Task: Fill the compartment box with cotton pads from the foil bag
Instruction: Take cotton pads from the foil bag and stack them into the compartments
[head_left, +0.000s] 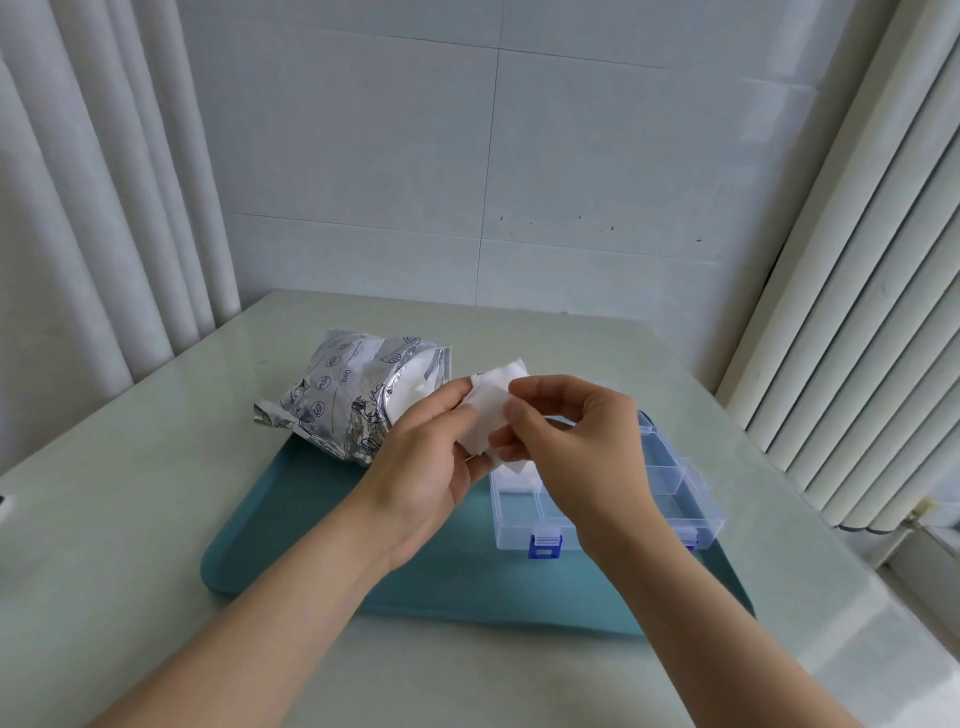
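Observation:
A crumpled silver foil bag (343, 395) lies on the far left part of a teal tray (311, 545), its mouth facing right with white pads showing inside. A clear compartment box (670, 483) with blue latches stands open on the tray's right side. White pads lie in its near-left compartment (519, 480). Above the box, my left hand (426, 467) and my right hand (576, 447) both pinch a small stack of white cotton pads (488, 410) between thumb and fingers.
The tray sits on a pale green tabletop (130, 519). White curtains (93, 208) hang at the left, a ribbed white radiator (872, 322) stands at the right, and a tiled wall is behind.

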